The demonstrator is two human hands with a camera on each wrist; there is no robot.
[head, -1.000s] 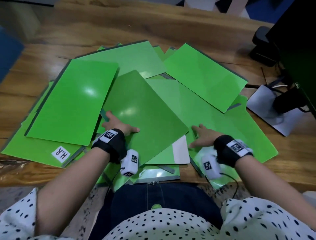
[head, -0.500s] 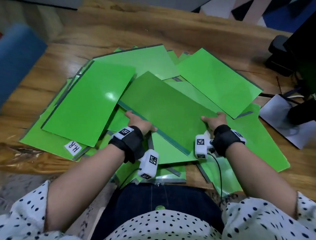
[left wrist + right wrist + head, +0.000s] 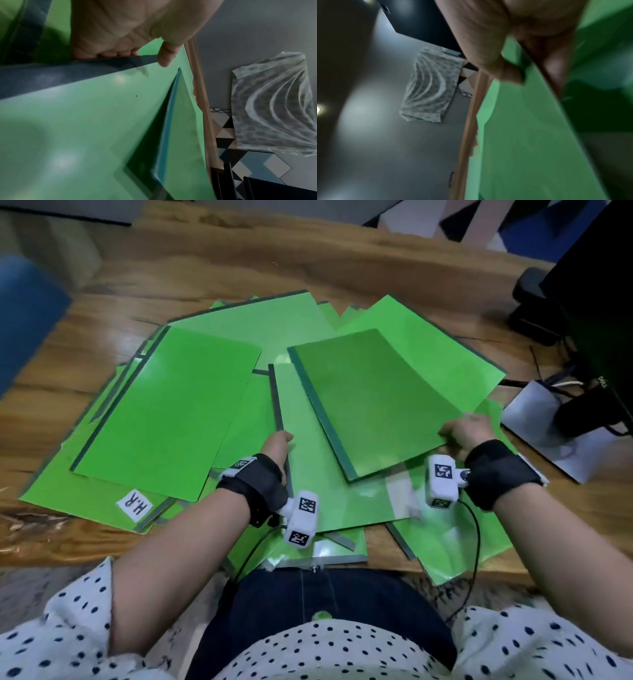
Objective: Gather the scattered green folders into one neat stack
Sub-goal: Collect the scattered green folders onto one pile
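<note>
Several green folders lie fanned over one another on the wooden table (image 3: pixel 342 261). My right hand (image 3: pixel 467 431) pinches the near right corner of a darker green folder (image 3: pixel 370 402) with a dark spine, holding it lifted and tilted above the pile. The right wrist view shows the fingers (image 3: pixel 505 54) curled over that folder's edge (image 3: pixel 530 135). My left hand (image 3: pixel 275 445) grips the dark spine edge of a lighter folder (image 3: pixel 318 474) just beneath. In the left wrist view the thumb (image 3: pixel 164 58) lies on top of this folder (image 3: pixel 85 121), fingers under it.
A big folder (image 3: pixel 168 412) covers the pile's left side, above one with a white "H.R" label (image 3: pixel 134 504). A black monitor (image 3: pixel 603 302), its white base (image 3: pixel 534 419) and cables stand at the right. A blue object (image 3: pixel 24 313) is at the far left.
The darker folder has swung round and risen to the right, now held by my right hand alone. My left hand let go of it and took the spine of the folder below.
</note>
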